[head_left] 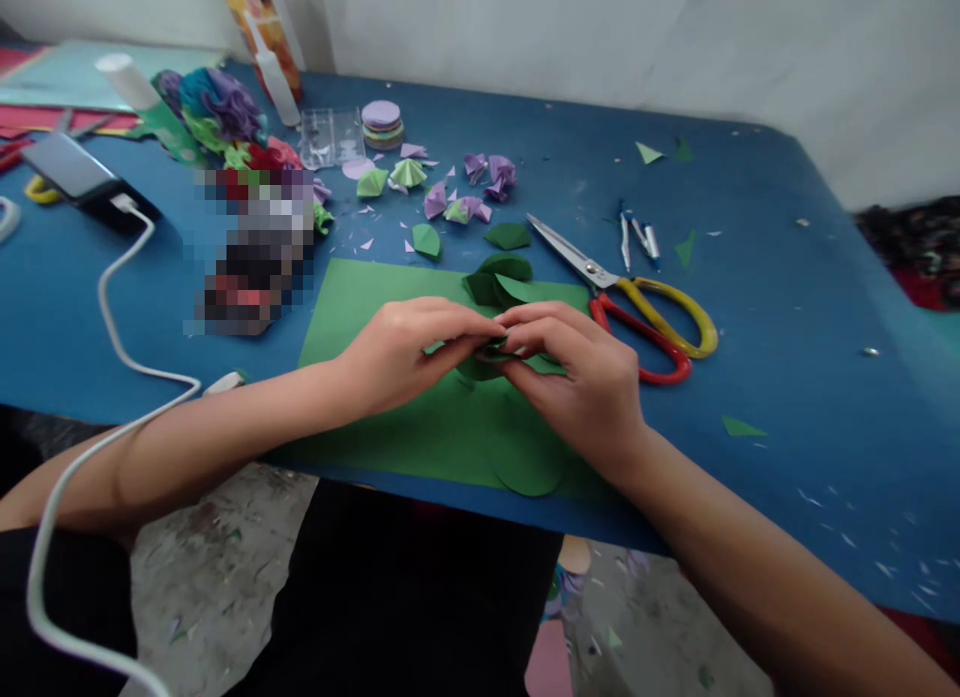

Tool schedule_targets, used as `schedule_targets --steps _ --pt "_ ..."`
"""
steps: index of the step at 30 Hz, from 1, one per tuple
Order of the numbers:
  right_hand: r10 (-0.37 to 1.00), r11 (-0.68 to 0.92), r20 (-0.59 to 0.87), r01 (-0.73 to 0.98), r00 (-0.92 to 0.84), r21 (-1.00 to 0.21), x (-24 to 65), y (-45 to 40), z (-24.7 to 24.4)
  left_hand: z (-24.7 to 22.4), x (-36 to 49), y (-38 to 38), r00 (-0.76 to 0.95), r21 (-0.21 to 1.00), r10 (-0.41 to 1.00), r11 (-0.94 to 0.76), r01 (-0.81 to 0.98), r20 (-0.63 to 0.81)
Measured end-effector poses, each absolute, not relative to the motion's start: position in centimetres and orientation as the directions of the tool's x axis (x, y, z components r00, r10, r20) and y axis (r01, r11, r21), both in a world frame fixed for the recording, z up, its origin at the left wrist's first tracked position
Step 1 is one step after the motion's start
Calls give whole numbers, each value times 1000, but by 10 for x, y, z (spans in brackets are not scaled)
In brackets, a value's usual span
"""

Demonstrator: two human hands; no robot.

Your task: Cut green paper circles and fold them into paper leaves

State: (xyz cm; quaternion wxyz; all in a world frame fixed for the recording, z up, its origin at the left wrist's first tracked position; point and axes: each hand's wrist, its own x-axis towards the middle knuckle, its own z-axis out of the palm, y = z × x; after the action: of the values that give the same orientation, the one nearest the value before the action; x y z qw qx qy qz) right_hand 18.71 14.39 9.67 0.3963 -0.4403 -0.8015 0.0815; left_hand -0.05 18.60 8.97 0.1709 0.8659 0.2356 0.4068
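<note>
Both hands meet over a green paper sheet (375, 427) near the table's front edge. Between the fingertips is a small piece of dark green paper (491, 349), partly hidden by the fingers. My left hand (420, 347) pinches it from the left, and my right hand (574, 367) pinches it from the right. Just beyond the fingers lie several cut dark green paper pieces (504, 277), some curled. A round green paper piece (525, 462) rests on the sheet below my right hand. Scissors (637, 297) with one red and one yellow handle lie open beside my right hand.
Folded purple and light green paper bits (450, 192) lie at the back, near a stack of paper discs (382, 124) and a clear plastic box (331, 137). A compass (637, 235) lies beyond the scissors. A white cable (112, 347) runs from a phone-like device (90, 177) across my left arm.
</note>
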Motion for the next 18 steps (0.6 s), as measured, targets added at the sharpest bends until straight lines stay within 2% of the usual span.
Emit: schedule_targets --steps 3,9,13,18 --pt "776 583 568 658 -274 -477 186 144 97 91 0 186 564 513 537 -830 221 627" --pt "841 495 510 641 -183 -587 185 142 93 94 0 183 600 550 537 -814 185 593" --pt "860 462 478 672 -179 -579 185 142 94 95 0 182 580 615 602 -761 207 549" --pt "885 426 420 714 -202 -555 184 143 99 97 0 180 644 651 614 -724 228 457"
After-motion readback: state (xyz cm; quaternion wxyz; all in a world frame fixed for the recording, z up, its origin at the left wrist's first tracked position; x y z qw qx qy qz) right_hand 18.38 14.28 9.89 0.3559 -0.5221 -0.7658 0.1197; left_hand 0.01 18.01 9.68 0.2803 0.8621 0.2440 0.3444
